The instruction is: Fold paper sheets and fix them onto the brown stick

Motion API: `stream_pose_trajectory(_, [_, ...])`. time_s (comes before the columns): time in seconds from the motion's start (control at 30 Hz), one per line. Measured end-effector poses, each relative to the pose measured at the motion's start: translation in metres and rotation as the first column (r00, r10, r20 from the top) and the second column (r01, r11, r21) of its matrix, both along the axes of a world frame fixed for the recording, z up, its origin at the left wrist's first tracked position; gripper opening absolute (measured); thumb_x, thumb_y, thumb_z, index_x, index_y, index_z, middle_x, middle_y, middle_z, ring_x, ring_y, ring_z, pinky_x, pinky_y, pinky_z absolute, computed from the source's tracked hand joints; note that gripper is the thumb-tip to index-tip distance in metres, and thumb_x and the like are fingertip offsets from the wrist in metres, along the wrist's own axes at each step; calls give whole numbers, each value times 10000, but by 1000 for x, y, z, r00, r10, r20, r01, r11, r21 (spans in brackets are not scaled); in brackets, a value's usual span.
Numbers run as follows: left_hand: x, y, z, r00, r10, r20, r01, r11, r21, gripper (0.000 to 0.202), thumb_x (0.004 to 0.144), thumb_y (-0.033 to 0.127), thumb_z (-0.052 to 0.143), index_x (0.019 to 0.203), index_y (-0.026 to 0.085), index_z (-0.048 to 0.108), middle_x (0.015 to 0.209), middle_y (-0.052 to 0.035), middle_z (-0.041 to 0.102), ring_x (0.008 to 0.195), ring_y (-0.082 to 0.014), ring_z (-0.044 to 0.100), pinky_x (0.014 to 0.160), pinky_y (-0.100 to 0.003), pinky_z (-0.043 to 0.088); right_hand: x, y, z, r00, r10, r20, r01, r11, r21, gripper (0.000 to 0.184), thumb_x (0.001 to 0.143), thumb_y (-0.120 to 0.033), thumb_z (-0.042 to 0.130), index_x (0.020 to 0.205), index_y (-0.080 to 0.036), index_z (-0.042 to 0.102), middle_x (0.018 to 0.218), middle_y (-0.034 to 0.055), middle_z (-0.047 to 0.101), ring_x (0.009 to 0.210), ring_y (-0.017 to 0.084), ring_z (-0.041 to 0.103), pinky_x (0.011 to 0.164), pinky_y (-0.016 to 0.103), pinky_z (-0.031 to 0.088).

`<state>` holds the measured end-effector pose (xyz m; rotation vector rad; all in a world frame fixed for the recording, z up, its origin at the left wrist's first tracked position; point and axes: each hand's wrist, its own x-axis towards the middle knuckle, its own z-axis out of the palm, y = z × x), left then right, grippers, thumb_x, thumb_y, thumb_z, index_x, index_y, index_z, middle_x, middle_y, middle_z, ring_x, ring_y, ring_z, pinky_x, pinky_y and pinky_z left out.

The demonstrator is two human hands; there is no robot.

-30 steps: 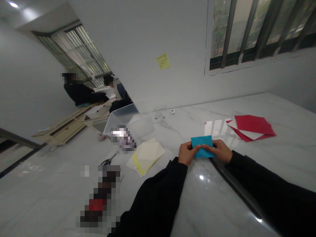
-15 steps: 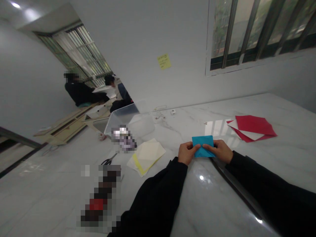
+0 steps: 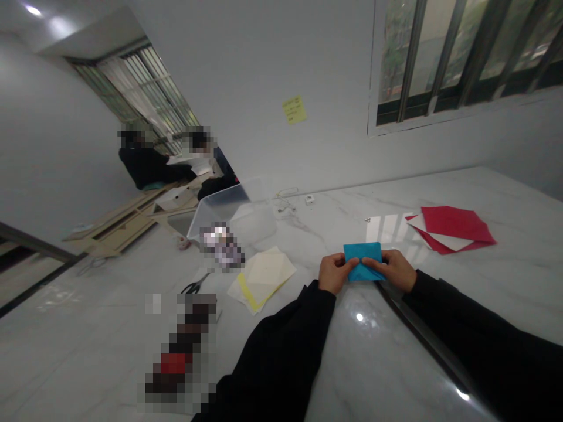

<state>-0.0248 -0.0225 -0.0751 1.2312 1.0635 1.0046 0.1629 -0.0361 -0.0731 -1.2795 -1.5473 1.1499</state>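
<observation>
Right of centre, the left hand (image 3: 333,274) and right hand (image 3: 399,269) grip the blue paper (image 3: 364,252) between them, thumbs in front; uneven thumb pressure could skew it. Fingers behind it are hidden. Farther off, left of centre, pixelation masks an object (image 3: 223,247) by the clear bin (image 3: 220,202).

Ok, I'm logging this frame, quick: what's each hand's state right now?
Left hand: closed, holding the blue paper.
Right hand: closed, holding the same blue paper.

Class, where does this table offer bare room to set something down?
Bare tabletop shows between the red sheets and right sleeve, and between the cream sheets, blue paper and white block. It's crowded around the scissors, clear bin and cream sheets.
</observation>
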Motion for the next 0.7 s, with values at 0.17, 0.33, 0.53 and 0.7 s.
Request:
stream_pose_trajectory(0.17, [0, 1, 2, 1000, -26, 18, 26, 1000, -7, 449, 641, 500, 783, 823, 93, 731, 767, -92, 718, 658, -182, 623, 647, -309, 506, 0, 0, 1, 1000, -1, -10, 1, 1000, -3, 433, 789, -537, 645, 863, -121, 737, 777, 84, 748, 696, 243, 688, 632, 358, 557])
stream_pose_trajectory(0.33, [-1, 1, 4, 999, -48, 14, 48, 999, -7, 439, 644, 479, 789, 831, 84, 740, 776, -91, 724, 649, -179, 627, 655, -307, 501, 0, 1, -1, 1000, -3, 7, 3, 1000, 14, 441, 798, -548, 633, 862, -127, 743, 807, 87, 753, 728, 253, 693, 649, 367, 561])
stream_pose_trajectory(0.53, [-2, 0, 5, 999, -54, 1, 54, 998, -19, 470, 642, 496, 785, 885, 95, 757, 809, -97, 738, 695, -204, 654, 715, -340, 523, -1, 2, 0, 999, -8, 38, 6, 999, 46, 436, 802, -551, 626, 853, -137, 752, 794, 81, 749, 721, 251, 686, 637, 359, 550])
stream_pose_trajectory(0.7, [-1, 0, 10, 998, -55, 9, 55, 998, -19, 474, 623, 467, 807, 905, 89, 754, 841, -109, 741, 710, -212, 667, 726, -351, 534, -3, 1, 2, 999, -13, 42, 11, 999, 47, 445, 801, -555, 626, 854, -132, 752, 789, 83, 746, 720, 248, 677, 637, 341, 530])
